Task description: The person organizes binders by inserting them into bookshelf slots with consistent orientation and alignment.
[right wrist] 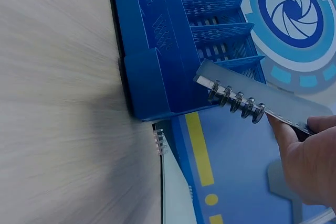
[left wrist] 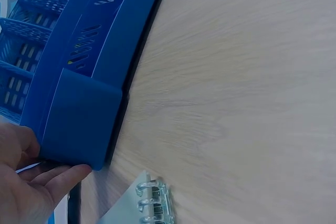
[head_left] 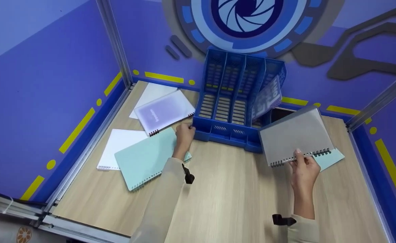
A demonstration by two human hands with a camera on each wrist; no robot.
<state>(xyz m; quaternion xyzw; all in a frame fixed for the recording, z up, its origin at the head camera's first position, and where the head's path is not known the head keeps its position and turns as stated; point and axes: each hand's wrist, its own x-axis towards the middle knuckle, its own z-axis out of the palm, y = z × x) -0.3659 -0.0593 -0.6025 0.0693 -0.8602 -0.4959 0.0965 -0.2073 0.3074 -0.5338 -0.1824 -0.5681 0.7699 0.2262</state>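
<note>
My right hand point(head_left: 304, 172) pinches a grey-covered spiral notebook point(head_left: 295, 135) by its coil-bound edge, thumb on top. The notebook is tilted above the table, just right of a blue file rack point(head_left: 223, 133), and covers part of the rack's right front corner. My left hand point(head_left: 184, 136) grips the rack's left front corner; in the left wrist view its fingers point(left wrist: 63, 182) lie against the rack's side. In the rack's rightmost compartment leans a spiral notebook with large pale lettering point(head_left: 269, 98). The other compartments show their slotted floors.
On the left lie a purple-covered notebook point(head_left: 166, 109), a mint notebook point(head_left: 144, 158) and white notebooks point(head_left: 125, 141), overlapping. Another mint notebook point(head_left: 331, 158) lies at the right, partly under the held one. Blue-purple panels point(head_left: 144, 40) enclose the wooden table point(head_left: 225, 189) behind and at both sides.
</note>
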